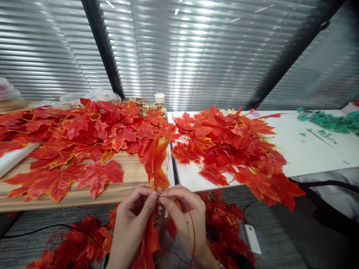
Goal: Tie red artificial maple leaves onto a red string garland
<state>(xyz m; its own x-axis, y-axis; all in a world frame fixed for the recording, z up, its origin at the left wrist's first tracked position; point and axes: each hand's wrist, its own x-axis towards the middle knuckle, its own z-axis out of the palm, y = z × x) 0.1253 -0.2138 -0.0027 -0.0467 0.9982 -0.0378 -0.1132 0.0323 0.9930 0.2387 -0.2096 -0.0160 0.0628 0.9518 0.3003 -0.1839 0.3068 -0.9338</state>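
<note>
Close to the table's front edge, my two hands meet with their fingertips nearly touching. My left hand [134, 220] pinches the yellow stem of an artificial maple leaf [156, 160], which stands up above the fingers. My right hand [183, 213] is closed in a pinch on a thin red cord [193, 228], whose loose length hangs down over the wrist. Further red leaf material [151, 239] dangles below, between the palms. The exact spot where cord and stem meet is partly hidden by the fingertips.
Heaps of red maple leaves cover the wooden table [129, 168] and the white table [297, 153]; more leaves [81, 239] lie on the floor. A paper cup [159, 98] and gold packets [153, 109] stand at the back. Teal foliage [331, 120] lies far right, a white power strip [252, 239] below.
</note>
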